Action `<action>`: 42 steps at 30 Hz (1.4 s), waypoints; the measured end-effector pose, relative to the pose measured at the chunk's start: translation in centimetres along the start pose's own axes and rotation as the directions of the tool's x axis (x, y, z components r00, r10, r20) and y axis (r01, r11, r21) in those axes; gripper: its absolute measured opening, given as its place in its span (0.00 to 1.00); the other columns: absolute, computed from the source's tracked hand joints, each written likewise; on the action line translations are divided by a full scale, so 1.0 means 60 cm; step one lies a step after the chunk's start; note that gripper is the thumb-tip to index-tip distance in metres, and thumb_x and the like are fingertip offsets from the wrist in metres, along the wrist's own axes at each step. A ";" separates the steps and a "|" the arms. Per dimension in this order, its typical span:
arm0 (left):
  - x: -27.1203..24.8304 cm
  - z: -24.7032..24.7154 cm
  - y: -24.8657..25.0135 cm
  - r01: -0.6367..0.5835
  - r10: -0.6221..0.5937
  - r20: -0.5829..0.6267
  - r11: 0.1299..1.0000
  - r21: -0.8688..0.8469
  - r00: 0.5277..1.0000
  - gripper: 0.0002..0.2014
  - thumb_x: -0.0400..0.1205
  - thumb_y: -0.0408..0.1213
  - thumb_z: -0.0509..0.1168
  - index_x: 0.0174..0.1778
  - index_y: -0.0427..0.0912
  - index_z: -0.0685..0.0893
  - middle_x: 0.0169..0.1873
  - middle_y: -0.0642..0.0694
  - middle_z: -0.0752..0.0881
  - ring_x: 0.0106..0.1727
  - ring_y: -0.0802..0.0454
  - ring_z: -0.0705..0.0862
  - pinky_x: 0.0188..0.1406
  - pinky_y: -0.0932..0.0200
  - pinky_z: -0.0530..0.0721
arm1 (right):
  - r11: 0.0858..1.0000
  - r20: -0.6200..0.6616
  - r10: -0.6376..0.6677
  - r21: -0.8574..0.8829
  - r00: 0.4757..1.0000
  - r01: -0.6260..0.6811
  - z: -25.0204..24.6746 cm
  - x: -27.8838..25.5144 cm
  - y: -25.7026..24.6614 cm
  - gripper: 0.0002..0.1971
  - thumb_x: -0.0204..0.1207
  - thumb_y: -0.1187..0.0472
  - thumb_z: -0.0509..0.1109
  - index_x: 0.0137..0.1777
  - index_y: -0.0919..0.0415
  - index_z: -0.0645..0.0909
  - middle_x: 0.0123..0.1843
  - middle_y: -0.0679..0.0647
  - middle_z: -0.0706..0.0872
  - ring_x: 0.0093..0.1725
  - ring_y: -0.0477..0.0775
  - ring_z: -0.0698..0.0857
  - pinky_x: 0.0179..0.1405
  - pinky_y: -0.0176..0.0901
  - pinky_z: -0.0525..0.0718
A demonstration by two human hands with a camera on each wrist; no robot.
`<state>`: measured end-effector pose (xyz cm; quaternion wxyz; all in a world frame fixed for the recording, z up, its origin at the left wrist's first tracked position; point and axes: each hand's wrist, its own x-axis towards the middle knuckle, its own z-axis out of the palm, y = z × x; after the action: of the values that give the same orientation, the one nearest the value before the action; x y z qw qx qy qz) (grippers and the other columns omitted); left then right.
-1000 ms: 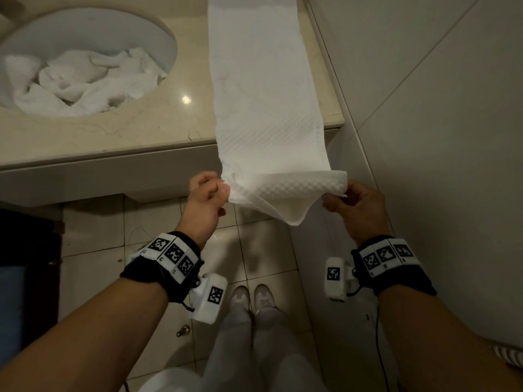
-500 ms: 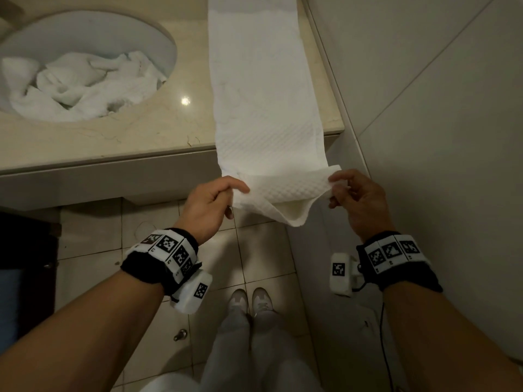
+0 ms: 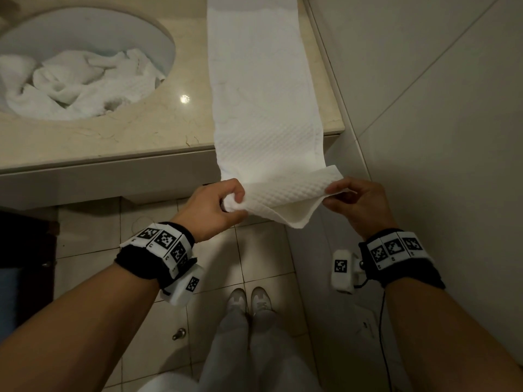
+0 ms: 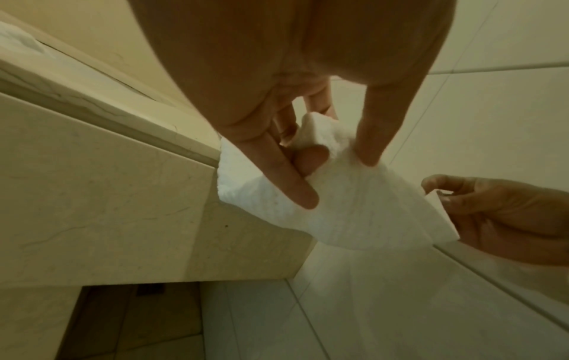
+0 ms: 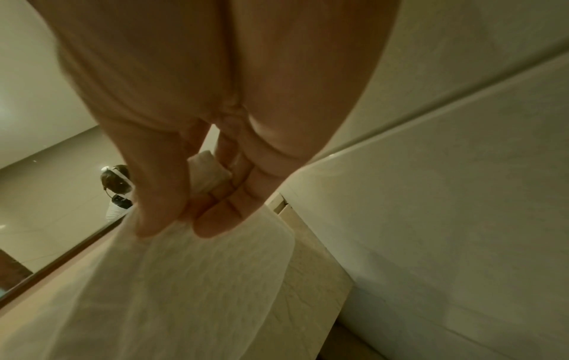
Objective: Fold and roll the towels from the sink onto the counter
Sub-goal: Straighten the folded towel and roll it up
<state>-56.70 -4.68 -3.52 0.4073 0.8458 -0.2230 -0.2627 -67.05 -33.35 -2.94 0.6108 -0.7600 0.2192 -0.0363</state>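
Light: dim, warm, from overhead
Glare: small spot on worktop (image 3: 184,99)
Wrist views: soft, noisy, yellowish
Edges: wide-angle bending

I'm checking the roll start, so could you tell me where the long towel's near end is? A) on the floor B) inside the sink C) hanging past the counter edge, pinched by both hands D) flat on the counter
C: the long towel overhangs the counter, pinched by the left hand and right hand.
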 end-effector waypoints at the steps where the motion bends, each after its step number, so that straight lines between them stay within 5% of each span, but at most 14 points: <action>1: 0.002 -0.001 -0.003 -0.005 0.005 0.003 1.000 0.010 1.000 0.13 0.76 0.44 0.77 0.41 0.53 0.76 0.37 0.46 0.86 0.35 0.47 0.83 0.36 0.48 0.84 | 1.000 -0.006 -0.001 -0.014 1.000 0.001 0.001 0.001 0.000 0.12 0.65 0.80 0.79 0.40 0.63 0.87 0.36 0.43 0.91 0.42 0.42 0.91 0.44 0.32 0.86; 4: 0.007 -0.002 -0.004 -0.017 0.014 0.034 0.996 0.083 0.999 0.11 0.79 0.52 0.73 0.43 0.57 0.75 0.33 0.51 0.82 0.31 0.55 0.78 0.32 0.57 0.75 | 0.999 -0.023 -0.008 -0.046 1.000 0.006 0.003 0.004 -0.002 0.11 0.66 0.77 0.80 0.38 0.60 0.87 0.35 0.42 0.92 0.40 0.42 0.90 0.44 0.32 0.87; 8: 0.009 -0.003 -0.001 -0.035 0.018 0.118 0.989 0.145 0.993 0.10 0.82 0.50 0.70 0.58 0.65 0.82 0.31 0.51 0.83 0.33 0.56 0.82 0.36 0.56 0.80 | 0.997 -0.025 -0.021 -0.074 0.999 0.019 0.003 0.005 -0.005 0.11 0.66 0.76 0.81 0.38 0.59 0.87 0.35 0.41 0.92 0.38 0.42 0.90 0.42 0.30 0.86; 14: 0.014 -0.007 -0.004 -0.008 -0.009 0.135 0.992 0.123 0.991 0.03 0.84 0.49 0.67 0.47 0.58 0.80 0.32 0.54 0.90 0.34 0.61 0.85 0.36 0.60 0.77 | 0.996 -0.055 -0.012 -0.091 0.998 0.007 -0.001 0.010 -0.005 0.11 0.67 0.73 0.81 0.37 0.56 0.87 0.36 0.43 0.92 0.39 0.43 0.90 0.43 0.32 0.87; 18: 0.013 -0.008 -0.009 0.035 -0.034 0.074 0.999 -0.006 0.997 0.09 0.87 0.49 0.64 0.40 0.55 0.79 0.34 0.54 0.89 0.40 0.50 0.85 0.41 0.51 0.82 | 0.982 -0.046 -0.002 -0.191 0.999 -0.007 -0.005 0.017 -0.004 0.08 0.74 0.67 0.77 0.38 0.54 0.85 0.33 0.45 0.87 0.33 0.43 0.84 0.40 0.36 0.85; 23: 0.016 -0.005 -0.017 -0.024 0.017 -0.021 0.935 -0.355 1.000 0.10 0.80 0.47 0.66 0.34 0.49 0.79 0.49 0.50 0.88 0.52 0.51 0.85 0.53 0.53 0.81 | 0.961 -0.028 0.011 -0.276 1.000 -0.018 -0.006 0.027 0.003 0.10 0.81 0.62 0.70 0.38 0.52 0.83 0.36 0.51 0.84 0.37 0.49 0.80 0.43 0.46 0.81; 25: 0.017 -0.003 -0.017 -0.072 0.044 -0.069 0.868 -0.492 0.997 0.09 0.77 0.47 0.68 0.31 0.53 0.81 0.45 0.54 0.87 0.49 0.55 0.84 0.51 0.63 0.80 | 0.964 -0.022 0.028 -0.263 0.999 -0.032 -0.006 0.028 0.001 0.11 0.83 0.62 0.68 0.38 0.54 0.82 0.37 0.51 0.84 0.40 0.50 0.81 0.47 0.44 0.81; 27: 0.018 -0.001 -0.019 -0.098 0.035 -0.123 0.830 -0.549 0.992 0.09 0.76 0.49 0.68 0.30 0.55 0.82 0.36 0.54 0.83 0.42 0.49 0.79 0.46 0.62 0.76 | 0.972 -0.042 0.048 -0.229 0.998 -0.056 -0.007 0.029 -0.001 0.12 0.84 0.62 0.65 0.38 0.54 0.81 0.37 0.51 0.84 0.40 0.47 0.82 0.47 0.39 0.80; 29: 0.017 0.001 -0.018 -0.106 0.004 -0.167 0.791 -0.603 0.986 0.09 0.75 0.49 0.68 0.30 0.53 0.81 0.32 0.52 0.79 0.38 0.46 0.72 0.41 0.59 0.72 | 0.981 -0.096 0.034 -0.188 0.995 -0.051 -0.009 0.031 -0.001 0.13 0.85 0.63 0.65 0.38 0.53 0.80 0.32 0.46 0.84 0.34 0.41 0.81 0.41 0.31 0.80; 33: 0.022 0.009 -0.010 -0.068 -0.097 -0.183 0.684 -0.727 0.978 0.10 0.76 0.41 0.68 0.28 0.52 0.80 0.28 0.56 0.76 0.32 0.58 0.72 0.34 0.63 0.72 | 0.995 -0.134 0.008 -0.102 0.991 -0.021 -0.003 0.032 -0.013 0.13 0.84 0.65 0.65 0.37 0.55 0.79 0.27 0.45 0.80 0.23 0.35 0.76 0.26 0.26 0.76; 36: 0.028 0.013 -0.012 -0.026 -0.177 -0.233 0.743 -0.669 0.956 0.08 0.78 0.37 0.65 0.34 0.51 0.77 0.32 0.52 0.80 0.33 0.55 0.75 0.33 0.56 0.73 | 0.996 -0.125 -0.010 -0.093 0.992 -0.002 0.003 0.039 -0.022 0.11 0.83 0.65 0.67 0.38 0.55 0.80 0.31 0.49 0.80 0.24 0.36 0.75 0.24 0.29 0.75; 40: 0.038 0.009 -0.008 -0.003 -0.168 -0.253 0.828 -0.560 0.953 0.07 0.80 0.35 0.62 0.45 0.55 0.80 0.55 0.35 0.86 0.43 0.41 0.81 0.38 0.45 0.80 | 0.994 -0.077 -0.028 -0.104 0.997 0.020 0.008 0.051 -0.023 0.11 0.81 0.68 0.69 0.39 0.52 0.81 0.39 0.48 0.84 0.36 0.41 0.81 0.33 0.32 0.81; 42: 0.046 0.010 -0.002 0.011 -0.170 -0.261 0.855 -0.518 0.950 0.11 0.82 0.33 0.59 0.45 0.54 0.82 0.54 0.32 0.86 0.42 0.36 0.83 0.36 0.43 0.83 | 0.990 -0.045 -0.055 -0.129 0.997 0.049 0.010 0.056 -0.025 0.12 0.79 0.70 0.69 0.41 0.50 0.82 0.41 0.46 0.85 0.40 0.42 0.82 0.37 0.33 0.82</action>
<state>-54.96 -6.59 -4.63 0.6324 0.7469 -0.0412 -0.2012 -63.40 -33.83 -2.36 0.5540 -0.8020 0.2160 -0.0565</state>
